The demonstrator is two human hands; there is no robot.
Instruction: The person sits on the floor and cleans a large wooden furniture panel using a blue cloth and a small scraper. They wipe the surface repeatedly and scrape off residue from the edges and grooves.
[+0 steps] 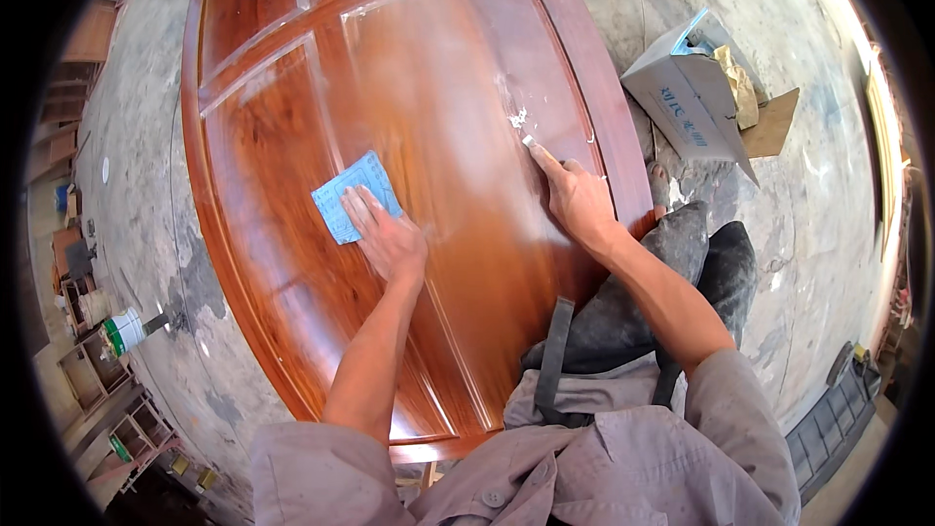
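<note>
The left hand [392,245] lies unclenched on a blue square paper-like sheet [364,173], upon the glossy red-brown wooden door [458,273]. The right hand [581,199] has a small pale piece [529,140] at the fingertip; its grip I cannot tell. Work seems partly done: white crumbs [518,119] remain.

Woodworking workshop, one: before you, a glossy panelled wooden door [458,175] and blue sandpaper sheet [355,175]; around you, stained concrete floor [813,170], a white-and-green bucket [123,331], and wooden frames [86,375] along your left.
</note>
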